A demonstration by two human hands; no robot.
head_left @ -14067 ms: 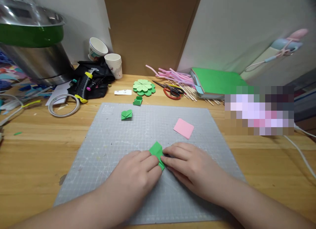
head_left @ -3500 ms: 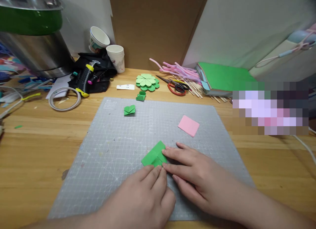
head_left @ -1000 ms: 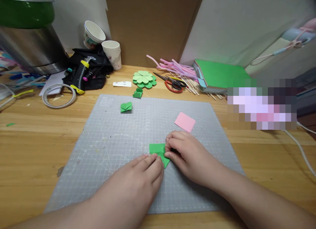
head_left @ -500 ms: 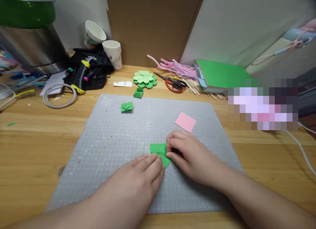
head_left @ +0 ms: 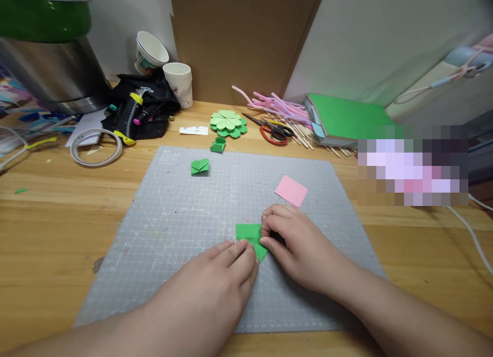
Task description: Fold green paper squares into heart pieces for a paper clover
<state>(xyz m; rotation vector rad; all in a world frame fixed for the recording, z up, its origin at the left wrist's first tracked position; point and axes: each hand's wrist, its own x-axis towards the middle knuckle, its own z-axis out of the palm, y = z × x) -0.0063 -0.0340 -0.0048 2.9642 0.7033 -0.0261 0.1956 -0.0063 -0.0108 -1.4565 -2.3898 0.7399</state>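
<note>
A piece of green paper (head_left: 246, 231), folded to a point on its near side, lies on the grey cutting mat (head_left: 154, 275). My left hand (head_left: 227, 275) presses its lower left part against the mat, with the fingers close together. At the right edge, my right hand (head_left: 288, 239) pinches the paper between thumb and fingers, which hide that corner. Beyond my right hand lies a pink paper square (head_left: 291, 191). Two small folded green paper pieces (head_left: 200, 166) sit toward the mat's far left, one of them at its edge.
Behind the mat are a layered green paper flower (head_left: 226, 123), scissors (head_left: 275, 128), wooden sticks (head_left: 304, 136) and pink stems (head_left: 277, 106). A roll of tape (head_left: 73, 154), a black-and-yellow tool (head_left: 131, 115) and paper cups (head_left: 179, 85) stand left. To the right is a green-covered stack (head_left: 350, 115).
The whole view has shifted slightly. Both hands keep their places on the green paper, and its folds look nearly the same.
</note>
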